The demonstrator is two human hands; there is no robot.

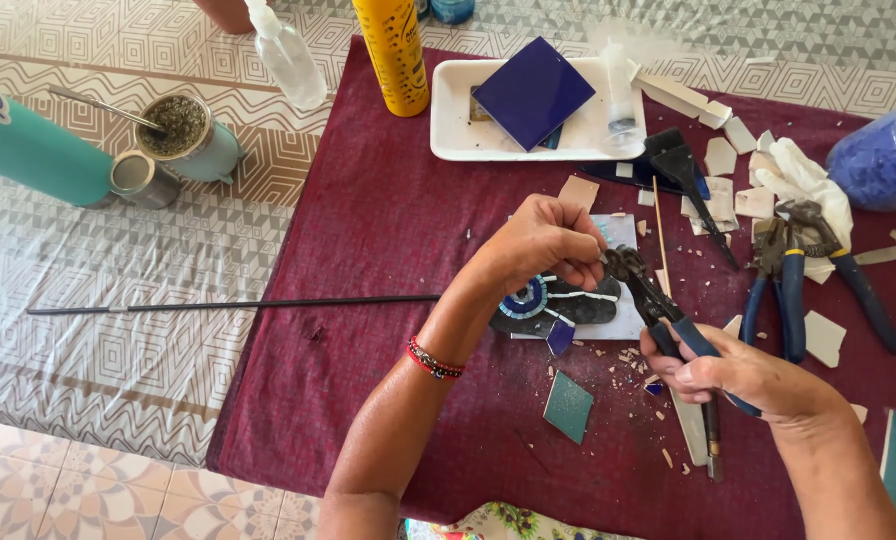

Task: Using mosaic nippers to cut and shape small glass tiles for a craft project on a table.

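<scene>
My right hand [733, 375] grips the blue handles of tile nippers [658, 305], whose dark jaws point up and left. My left hand [543, 240] pinches a small tile piece right at those jaws; the piece itself is mostly hidden by my fingers. A red bead bracelet [433, 362] circles my left wrist. Under my left hand lies a mosaic piece [558, 300] with dark tiles and a blue round eye, on a pale backing. A teal tile shard [568, 405] and a small blue shard [560, 336] lie on the maroon cloth [388, 230] just below.
A white tray [458, 125] holds a dark blue square tile [533, 90]. Two more blue-handled pliers [788, 285] and pale tile fragments [758, 200] lie right. A yellow bottle [393, 55], clear bottle [288, 55], teal flask [33, 150], cup with straw [183, 135] and a long black rod [228, 305] are left.
</scene>
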